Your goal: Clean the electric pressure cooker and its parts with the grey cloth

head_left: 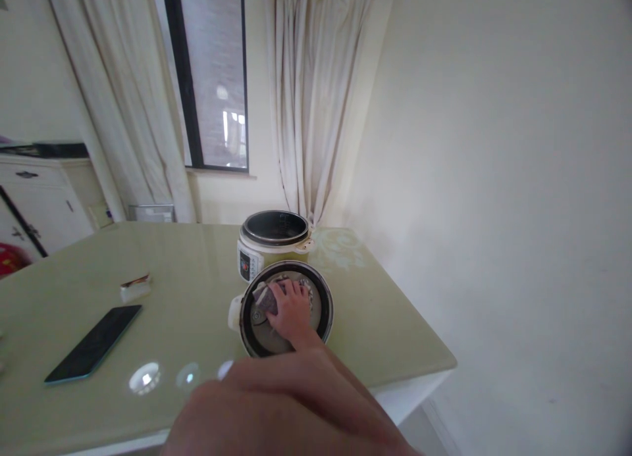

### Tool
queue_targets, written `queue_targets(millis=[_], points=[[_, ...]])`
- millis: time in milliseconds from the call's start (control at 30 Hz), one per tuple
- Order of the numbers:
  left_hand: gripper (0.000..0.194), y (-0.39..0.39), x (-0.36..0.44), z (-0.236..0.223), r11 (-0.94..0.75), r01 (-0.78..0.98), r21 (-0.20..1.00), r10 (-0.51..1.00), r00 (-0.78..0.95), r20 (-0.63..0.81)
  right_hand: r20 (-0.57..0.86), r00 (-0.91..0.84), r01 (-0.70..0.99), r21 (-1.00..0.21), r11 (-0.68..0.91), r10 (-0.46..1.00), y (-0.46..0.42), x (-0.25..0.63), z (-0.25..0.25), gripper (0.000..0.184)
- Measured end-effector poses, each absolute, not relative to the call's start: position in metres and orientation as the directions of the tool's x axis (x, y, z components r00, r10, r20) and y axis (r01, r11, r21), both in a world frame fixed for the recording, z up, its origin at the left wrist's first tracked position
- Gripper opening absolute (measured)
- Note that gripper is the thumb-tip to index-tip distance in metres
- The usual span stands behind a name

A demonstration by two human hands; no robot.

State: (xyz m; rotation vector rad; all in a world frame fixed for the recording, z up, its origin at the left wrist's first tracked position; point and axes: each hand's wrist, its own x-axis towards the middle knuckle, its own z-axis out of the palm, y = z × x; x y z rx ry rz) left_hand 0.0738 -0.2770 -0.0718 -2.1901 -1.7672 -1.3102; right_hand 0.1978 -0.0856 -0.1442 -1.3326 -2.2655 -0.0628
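My right hand (291, 309) is closed over a crumpled greyish-purple cloth (266, 299) and presses it on the inner face of a round pot lid (322, 316). The lid has a dark rim and a white handle tab on its left, with its inside facing me. Directly behind it stands a white electric pressure cooker (250, 260), uncovered, with its dark pot inside showing. Blurred bare skin (276, 410) of an arm fills the near foreground and covers the lid's lower edge. My left hand's fingers are hidden, so I cannot see what they touch.
On the left of the pale green glossy table (197, 265) lie a dark tablet or phone (93, 344) and a small white packet (135, 288). A wall (494, 179) rises to the right. Curtains (316, 101) and a window (220, 74) are behind; a white cabinet (44, 199) stands far left.
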Motion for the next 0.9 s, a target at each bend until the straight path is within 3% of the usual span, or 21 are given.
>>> queue_targets(millis=[67,167,200,300,400,500,600,767,900], points=[[0.048,-0.254,0.077,-0.069,-0.467,0.706,0.533,0.726,-0.038,0.687,0.44,-0.395,0.822,-0.221,0.524,0.806,-0.086,0.199,-0.143,0.054],[0.035,-0.201,0.071,-0.093,-0.486,0.526,0.698,0.603,-0.376,0.703,0.447,-0.407,0.812,-0.222,0.539,0.797,-0.087,0.201,-0.142,0.055],[0.034,-0.183,0.066,-0.108,-0.38,0.543,0.749,0.566,-0.504,0.653,0.449,-0.407,0.812,-0.221,0.54,0.795,-0.088,0.201,-0.142,0.056],[0.064,-0.144,0.052,-0.162,-0.128,0.45,0.884,0.592,-0.68,0.432,0.453,-0.401,0.807,-0.238,0.541,0.796,-0.089,0.2,-0.144,0.059],[0.074,-0.133,0.045,-0.202,-0.182,0.207,0.961,0.727,-0.63,0.273,0.473,-0.39,0.79,-0.269,0.551,0.79,-0.087,0.202,-0.15,0.058],[0.077,-0.136,0.044,-0.217,-0.211,0.123,0.97,0.766,-0.596,0.242,0.481,-0.414,0.757,-0.29,0.586,0.773,-0.082,0.21,-0.152,0.059],[0.076,-0.139,0.044,-0.218,-0.194,0.147,0.97,0.793,-0.559,0.243,0.467,-0.46,0.723,-0.297,0.623,0.756,-0.073,0.22,-0.147,0.059],[0.069,-0.142,0.048,-0.216,-0.175,0.284,0.943,0.815,-0.496,0.301,0.461,-0.106,0.87,-0.386,0.307,0.881,-0.069,0.213,-0.139,0.054],[0.064,-0.143,0.048,-0.216,-0.115,0.311,0.943,0.816,-0.512,0.269,0.411,-0.331,0.838,-0.286,0.465,0.849,-0.089,0.205,-0.147,0.054]])
